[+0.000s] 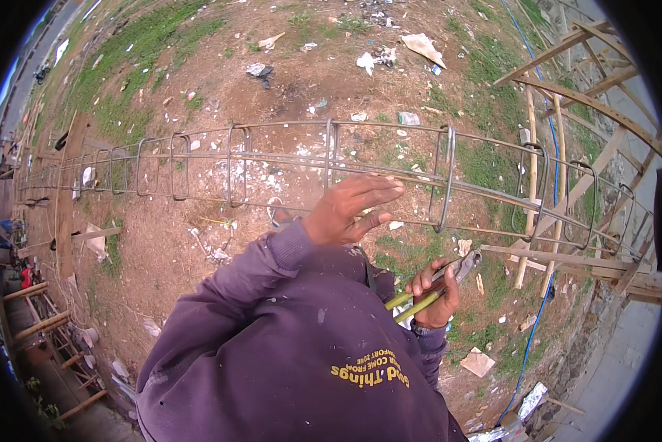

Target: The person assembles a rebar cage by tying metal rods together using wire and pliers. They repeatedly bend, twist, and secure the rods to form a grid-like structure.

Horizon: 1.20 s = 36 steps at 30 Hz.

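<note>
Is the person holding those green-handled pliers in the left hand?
No, the pliers are in the right hand, while the left hand shows no tool.

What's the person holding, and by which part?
The right grip holds pliers by the yellow-green handles. I see nothing held in the left grip.

Head view: from my distant post I look through the left of two fisheye lenses worn side by side on the person's head. The lens faces steeply down and forward, over the sweater (287, 353) at the lower edge, onto the ground (294, 85). The left hand (351, 210) and right hand (435, 295) appear close, near the centre; the cage (329, 151) crosses just beyond, dwindling most toward the left. Straight edges bow near the dark, rounded rim.
</note>
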Tool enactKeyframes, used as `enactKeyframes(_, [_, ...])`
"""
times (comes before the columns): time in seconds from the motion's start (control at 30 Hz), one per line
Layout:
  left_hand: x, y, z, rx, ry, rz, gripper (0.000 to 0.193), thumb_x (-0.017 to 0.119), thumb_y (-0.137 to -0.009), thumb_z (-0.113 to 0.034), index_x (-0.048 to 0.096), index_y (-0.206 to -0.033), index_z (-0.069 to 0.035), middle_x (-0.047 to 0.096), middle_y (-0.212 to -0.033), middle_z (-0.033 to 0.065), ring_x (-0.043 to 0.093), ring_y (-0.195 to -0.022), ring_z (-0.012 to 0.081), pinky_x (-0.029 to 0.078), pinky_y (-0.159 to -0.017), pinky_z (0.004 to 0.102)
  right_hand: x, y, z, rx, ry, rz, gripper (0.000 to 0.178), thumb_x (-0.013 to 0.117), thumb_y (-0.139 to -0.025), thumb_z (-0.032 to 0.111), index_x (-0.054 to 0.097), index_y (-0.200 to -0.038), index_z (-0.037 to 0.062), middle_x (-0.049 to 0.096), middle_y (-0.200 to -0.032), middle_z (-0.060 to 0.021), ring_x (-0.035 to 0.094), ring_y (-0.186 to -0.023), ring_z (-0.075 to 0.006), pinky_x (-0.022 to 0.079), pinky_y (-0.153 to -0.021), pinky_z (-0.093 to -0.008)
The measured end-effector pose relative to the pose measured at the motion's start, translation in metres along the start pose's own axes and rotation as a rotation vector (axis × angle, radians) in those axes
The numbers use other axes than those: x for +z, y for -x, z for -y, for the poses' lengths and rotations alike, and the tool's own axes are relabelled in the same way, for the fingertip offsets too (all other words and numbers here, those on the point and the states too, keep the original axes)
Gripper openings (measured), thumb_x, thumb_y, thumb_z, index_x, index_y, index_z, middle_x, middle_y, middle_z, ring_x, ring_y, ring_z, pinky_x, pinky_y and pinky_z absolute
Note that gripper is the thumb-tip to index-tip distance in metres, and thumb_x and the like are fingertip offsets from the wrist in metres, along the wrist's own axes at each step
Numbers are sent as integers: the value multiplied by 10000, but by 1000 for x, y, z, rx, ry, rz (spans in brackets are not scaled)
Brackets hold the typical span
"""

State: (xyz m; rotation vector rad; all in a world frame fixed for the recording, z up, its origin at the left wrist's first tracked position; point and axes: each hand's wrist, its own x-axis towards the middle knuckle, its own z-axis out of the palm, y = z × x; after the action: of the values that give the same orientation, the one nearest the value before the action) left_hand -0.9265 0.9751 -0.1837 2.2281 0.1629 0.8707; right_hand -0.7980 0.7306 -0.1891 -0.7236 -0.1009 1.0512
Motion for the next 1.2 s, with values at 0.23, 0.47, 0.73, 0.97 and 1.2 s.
enactKeyframes(0.23, [-61,145,-5,-634,-77,-456,187,700,-908,-152,741,-1035,-21,745,-936,142,719,-850,246,543,-756,344,41,-12,-22,258,343,157,601,638,-955,160,334,-1437,-33,580,-843,-106,649,-704,-215,601,-683,-402])
enactKeyframes(0.47, [-126,185,25,-816,-351,-865,199,695,-912,-186,737,-1012,-19,735,-964,133,695,-916,264,526,-809,350,126,-82,-25,517,939,402,746,516,-864,-39,237,-1553,25,631,-997,-132,638,-710,-171,559,-650,-311])
enactKeyframes(0.73, [-208,141,131,-574,-557,-414,395,666,-928,-377,691,-1175,-69,670,-1193,141,599,-1158,328,394,-1057,481,274,-222,-51,230,1989,1243,631,519,-893,10,394,-1501,118,645,-1081,-127,653,-943,-238,515,-861,-375])
enactKeyframes(0.97, [-232,118,192,-632,-225,-48,474,675,-897,-446,703,-1183,-69,706,-1124,154,642,-1106,349,459,-978,472,317,-312,-147,103,2889,1288,537,543,-853,42,508,-1373,172,664,-1071,-207,643,-1054,-364,507,-899,-449])
enactKeyframes(1.2, [-240,108,215,-707,98,150,445,724,-862,-415,731,-1154,-80,739,-895,172,714,-861,325,536,-856,450,320,-353,-170,620,2710,1365,812,510,-816,-40,313,-1544,260,684,-1065,-151,679,-942,-345,542,-862,-455])
